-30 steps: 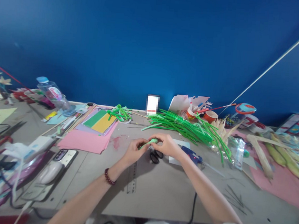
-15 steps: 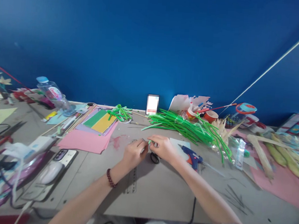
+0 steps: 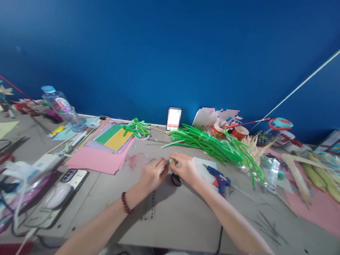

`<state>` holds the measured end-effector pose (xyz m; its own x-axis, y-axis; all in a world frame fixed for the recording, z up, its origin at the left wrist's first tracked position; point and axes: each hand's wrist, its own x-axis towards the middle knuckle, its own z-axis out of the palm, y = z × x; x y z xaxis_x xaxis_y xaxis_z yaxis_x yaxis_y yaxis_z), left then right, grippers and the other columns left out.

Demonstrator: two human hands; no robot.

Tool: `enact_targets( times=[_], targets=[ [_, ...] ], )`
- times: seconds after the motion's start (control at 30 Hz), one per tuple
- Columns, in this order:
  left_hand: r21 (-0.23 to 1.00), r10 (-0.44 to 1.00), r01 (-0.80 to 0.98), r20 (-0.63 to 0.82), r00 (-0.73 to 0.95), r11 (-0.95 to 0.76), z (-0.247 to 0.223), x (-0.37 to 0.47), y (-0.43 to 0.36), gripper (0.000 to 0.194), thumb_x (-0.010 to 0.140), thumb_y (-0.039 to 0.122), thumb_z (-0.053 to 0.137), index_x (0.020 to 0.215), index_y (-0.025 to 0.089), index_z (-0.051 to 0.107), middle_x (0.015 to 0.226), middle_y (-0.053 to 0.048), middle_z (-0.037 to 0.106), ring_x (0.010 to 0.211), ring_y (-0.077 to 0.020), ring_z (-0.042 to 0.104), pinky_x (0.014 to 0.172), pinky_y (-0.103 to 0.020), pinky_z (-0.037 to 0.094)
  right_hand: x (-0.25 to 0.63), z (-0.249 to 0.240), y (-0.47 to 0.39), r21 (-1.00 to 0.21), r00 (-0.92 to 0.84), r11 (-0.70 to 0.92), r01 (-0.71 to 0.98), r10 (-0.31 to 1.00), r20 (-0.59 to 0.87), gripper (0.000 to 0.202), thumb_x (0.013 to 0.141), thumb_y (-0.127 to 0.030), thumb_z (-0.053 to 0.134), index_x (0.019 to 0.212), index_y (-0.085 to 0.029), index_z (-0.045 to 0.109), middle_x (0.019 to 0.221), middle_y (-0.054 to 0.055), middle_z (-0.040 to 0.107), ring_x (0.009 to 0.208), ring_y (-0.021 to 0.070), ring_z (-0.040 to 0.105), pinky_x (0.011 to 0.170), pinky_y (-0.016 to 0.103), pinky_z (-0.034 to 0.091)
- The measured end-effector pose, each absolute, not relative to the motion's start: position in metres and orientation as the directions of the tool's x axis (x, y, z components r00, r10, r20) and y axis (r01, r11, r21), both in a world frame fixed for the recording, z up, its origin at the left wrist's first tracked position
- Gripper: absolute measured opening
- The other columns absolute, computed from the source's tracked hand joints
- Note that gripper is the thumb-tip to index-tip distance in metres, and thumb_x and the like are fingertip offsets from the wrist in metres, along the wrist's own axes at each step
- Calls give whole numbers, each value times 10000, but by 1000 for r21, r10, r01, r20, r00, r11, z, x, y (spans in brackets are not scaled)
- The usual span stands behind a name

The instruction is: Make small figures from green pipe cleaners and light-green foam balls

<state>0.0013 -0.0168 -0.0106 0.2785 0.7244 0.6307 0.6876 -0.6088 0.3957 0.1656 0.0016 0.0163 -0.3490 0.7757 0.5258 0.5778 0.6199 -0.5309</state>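
My left hand (image 3: 154, 172) and my right hand (image 3: 185, 169) meet over the middle of the table, fingertips pinched close together. Between them shows a small bit of green pipe cleaner (image 3: 171, 160), mostly covered by the fingers. My right fingers are closed on it; what the left fingertips pinch is hidden. Just below the hands lie black scissor handles (image 3: 176, 179), the rest being out of sight. Under my left wrist is a clear ruler (image 3: 150, 207). Beyond the hands is a large bundle of green pipe cleaners (image 3: 210, 143), and to its left a small heap of bent green pieces (image 3: 137, 128).
A blue glue gun (image 3: 220, 179) lies right of my hands, its cord running to the table's front edge. Pink paper (image 3: 96, 160), a phone (image 3: 73, 177) and a plastic bottle (image 3: 60, 106) are at left. Paper cups (image 3: 240, 132) and corn husks (image 3: 316, 176) are at right.
Hardly anything differs. My fingers have shifted slightly around the small green piece, and both hands stay in the same place.
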Motion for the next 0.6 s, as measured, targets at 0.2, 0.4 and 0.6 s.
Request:
enact_targets(
  times=[0.2,0.4,0.6],
  targets=[
    [916,946,249,279,164,-313,-1,7,-12,268,845,370,535,893,158,692,788,-64,706,677,-161,626,615,-260,491,171,24,4,-600,-372,622,503,782,500,278,799,-159,500,1022,-211,657,1132,72,673,1044,194,630,921,330,489],
    [998,989,-13,66,130,-65,0,8,-6,350,703,461,675,799,127,719,645,-47,680,526,-127,564,528,-245,472,167,23,1,-577,-326,586,569,805,495,331,820,-175,505,1120,-192,646,1151,88,667,1069,215,627,937,317,496],
    [996,987,-2,86,134,-87,-2,10,-10,334,707,460,672,703,128,698,589,-34,653,523,-126,563,523,-236,464,167,11,2,-350,-419,670,654,707,570,339,847,-153,469,1143,-161,633,1191,115,645,1069,232,624,940,358,505]
  ],
)
